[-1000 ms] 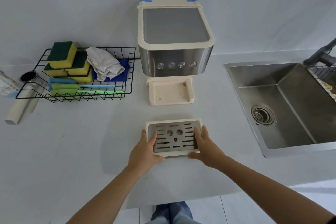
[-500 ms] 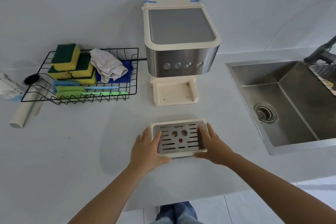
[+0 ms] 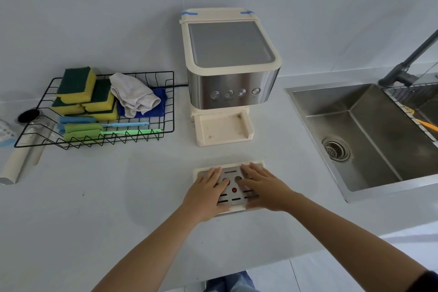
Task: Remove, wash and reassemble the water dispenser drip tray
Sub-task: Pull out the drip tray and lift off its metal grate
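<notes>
The cream drip tray (image 3: 257, 163) with its slotted metal grille (image 3: 233, 194) lies flat on the white counter, in front of the water dispenser (image 3: 231, 73). The dispenser's cream base (image 3: 222, 129) stands bare where the tray fits. My left hand (image 3: 208, 193) lies over the left part of the grille, its fingers spread. My right hand (image 3: 263, 188) covers the right part, also with its fingers flat. Both palms rest on top of the tray and hide much of the grille. A red dot shows between them.
A black wire basket (image 3: 99, 111) at the left holds sponges, a grey cloth and brushes. A steel sink (image 3: 369, 135) with a drain and a dark tap (image 3: 407, 64) is at the right. A white tube (image 3: 16, 161) lies at the far left.
Both hands have moved from the tray's sides onto the top of the grille. The tray stays on the counter.
</notes>
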Tool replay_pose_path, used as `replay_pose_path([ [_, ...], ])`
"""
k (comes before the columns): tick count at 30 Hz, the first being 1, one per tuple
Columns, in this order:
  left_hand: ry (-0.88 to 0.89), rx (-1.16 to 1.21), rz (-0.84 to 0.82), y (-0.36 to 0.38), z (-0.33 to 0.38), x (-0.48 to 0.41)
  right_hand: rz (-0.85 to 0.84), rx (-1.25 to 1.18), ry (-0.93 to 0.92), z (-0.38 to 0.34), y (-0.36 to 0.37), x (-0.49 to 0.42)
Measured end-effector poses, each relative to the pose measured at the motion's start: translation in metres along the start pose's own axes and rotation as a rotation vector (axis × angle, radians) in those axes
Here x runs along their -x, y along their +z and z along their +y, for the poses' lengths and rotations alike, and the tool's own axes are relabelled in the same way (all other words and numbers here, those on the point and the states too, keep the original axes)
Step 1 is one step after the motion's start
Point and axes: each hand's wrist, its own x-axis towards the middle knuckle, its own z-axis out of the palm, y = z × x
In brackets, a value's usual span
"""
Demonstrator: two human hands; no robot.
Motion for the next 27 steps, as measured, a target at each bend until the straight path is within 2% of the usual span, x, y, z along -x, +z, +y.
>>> replay_pose_path([
  [12, -0.020, 0.097, -0.005, -0.003, -0.002, -0.001, -0.072, 0.000, -0.004, -0.001, -0.008, -0.004],
  [27, -0.116, 0.095, -0.012, -0.021, 0.009, -0.001, -0.025, -0.001, -0.085, 0.007, -0.016, -0.004],
])
